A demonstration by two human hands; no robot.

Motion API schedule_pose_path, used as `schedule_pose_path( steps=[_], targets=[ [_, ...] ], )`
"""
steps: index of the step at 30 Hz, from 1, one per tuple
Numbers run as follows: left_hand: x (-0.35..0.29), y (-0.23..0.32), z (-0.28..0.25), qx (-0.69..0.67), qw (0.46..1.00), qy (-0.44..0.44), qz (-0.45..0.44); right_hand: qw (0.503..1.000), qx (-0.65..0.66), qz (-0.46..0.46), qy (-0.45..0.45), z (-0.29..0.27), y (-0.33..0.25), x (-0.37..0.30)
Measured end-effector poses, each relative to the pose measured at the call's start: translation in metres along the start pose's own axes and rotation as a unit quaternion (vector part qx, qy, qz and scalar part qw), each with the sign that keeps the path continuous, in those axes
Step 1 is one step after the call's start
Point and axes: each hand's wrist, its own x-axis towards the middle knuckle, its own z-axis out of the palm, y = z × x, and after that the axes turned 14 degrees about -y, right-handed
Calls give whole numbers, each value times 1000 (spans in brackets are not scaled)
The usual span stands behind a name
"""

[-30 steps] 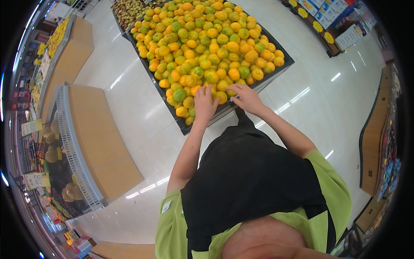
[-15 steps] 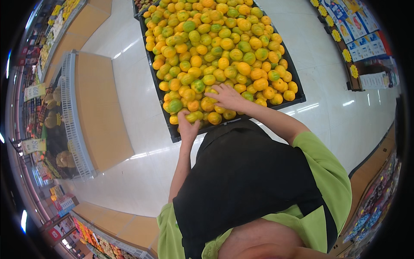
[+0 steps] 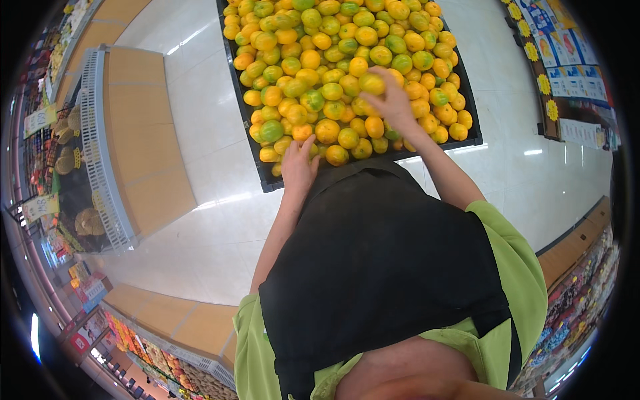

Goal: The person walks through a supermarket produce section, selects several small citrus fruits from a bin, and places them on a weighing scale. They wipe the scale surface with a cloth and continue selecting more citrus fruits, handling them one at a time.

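Observation:
A big pile of orange and yellow-green mandarins (image 3: 327, 131) fills a black display bin (image 3: 472, 110) in front of me. My right hand (image 3: 393, 105) is over the right half of the pile, its thumb and fingers closed around a mandarin (image 3: 371, 83) that is slightly blurred. At the near left edge of the bin, my left hand (image 3: 299, 164) rests against the front mandarins, with its fingers apart and nothing visible in its grip. The fingertips touch an orange mandarin (image 3: 303, 133); the palm side is hidden.
To the left stands a cardboard-sided stand (image 3: 143, 133) with a white slatted rail (image 3: 93, 133) and netted melons behind it. A shelf of boxed goods (image 3: 573, 67) is at the upper right. Pale glossy floor (image 3: 207, 127) surrounds the bin. Another produce stand (image 3: 173, 313) is at the lower left.
My right hand has moved right and farther over the pile and now holds a mandarin. My left hand has come off the yellow-green mandarin at the front and shifted slightly right. The view has shifted.

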Motion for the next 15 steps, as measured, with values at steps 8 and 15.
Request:
schedule_pose_path(
  steps=[8, 15],
  targets=[
    [2, -17, 4, 107, 994, -25, 20, 956, 228, 186, 20, -66, 7, -31],
    [-38, -66, 10, -44, 998, 25, -43, 994, 74, 66, -49, -16, -28, -25]
  ],
)
